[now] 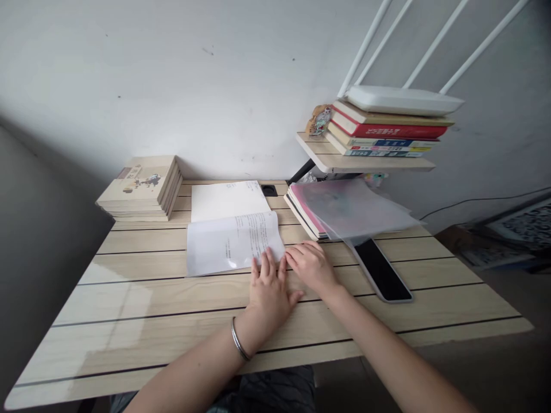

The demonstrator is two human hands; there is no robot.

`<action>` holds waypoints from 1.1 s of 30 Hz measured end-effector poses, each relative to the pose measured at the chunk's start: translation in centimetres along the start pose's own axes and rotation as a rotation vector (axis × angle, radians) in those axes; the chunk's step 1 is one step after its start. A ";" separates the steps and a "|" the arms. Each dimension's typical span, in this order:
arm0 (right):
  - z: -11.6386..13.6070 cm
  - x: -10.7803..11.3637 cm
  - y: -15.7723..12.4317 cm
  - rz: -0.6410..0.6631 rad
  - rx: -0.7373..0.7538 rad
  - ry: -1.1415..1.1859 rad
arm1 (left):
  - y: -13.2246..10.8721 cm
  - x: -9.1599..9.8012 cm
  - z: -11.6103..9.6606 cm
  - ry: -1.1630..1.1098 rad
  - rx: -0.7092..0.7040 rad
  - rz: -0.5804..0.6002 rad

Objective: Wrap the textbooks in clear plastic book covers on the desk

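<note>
An open booklet lies on the desk, its blank white page [228,201] toward the wall and its printed page [232,244] toward me. The printed page looks glossy, as if under clear film, and its right side curves upward. My left hand [270,287], with a silver bangle at the wrist, rests flat with spread fingertips on that page's near edge. Beside it, my right hand [312,265] has bent fingers closed at the page's near right corner; its thumb is hidden.
A stack of matching books [140,186] stands at the left. To the right, translucent plastic sheets [365,209] cover notebooks [303,212], with a phone [383,269] nearby. Above them, a raised shelf [327,155] carries stacked books [387,129] and a white case [404,100].
</note>
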State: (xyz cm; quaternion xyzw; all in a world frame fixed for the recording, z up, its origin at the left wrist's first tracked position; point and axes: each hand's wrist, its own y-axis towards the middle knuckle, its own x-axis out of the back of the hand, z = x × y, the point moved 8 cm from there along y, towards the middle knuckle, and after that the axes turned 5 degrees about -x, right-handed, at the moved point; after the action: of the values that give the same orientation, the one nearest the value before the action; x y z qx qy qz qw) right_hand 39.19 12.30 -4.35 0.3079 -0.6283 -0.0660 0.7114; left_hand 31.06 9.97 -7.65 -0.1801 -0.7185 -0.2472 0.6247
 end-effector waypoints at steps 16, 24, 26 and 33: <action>-1.0 1.6 -2.8 0.055 -0.094 0.177 | 0.1 -0.4 0.4 -0.116 -0.002 -0.011; -0.9 0.0 -2.8 0.112 -0.142 0.146 | 0.0 -0.4 0.5 -0.112 0.001 -0.055; -0.9 -0.2 -2.7 0.121 -0.162 0.129 | 0.0 -0.4 0.5 -0.109 0.002 -0.064; -0.6 -0.2 -2.6 0.163 -0.181 0.069 | 0.0 -0.3 0.7 -0.047 -0.048 -0.059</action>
State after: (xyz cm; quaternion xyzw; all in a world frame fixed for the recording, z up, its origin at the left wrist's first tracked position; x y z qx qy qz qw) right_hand 40.44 10.55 -5.89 0.1923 -0.6179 -0.0536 0.7605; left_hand 30.53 10.38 -7.99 -0.1796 -0.7318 -0.2785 0.5955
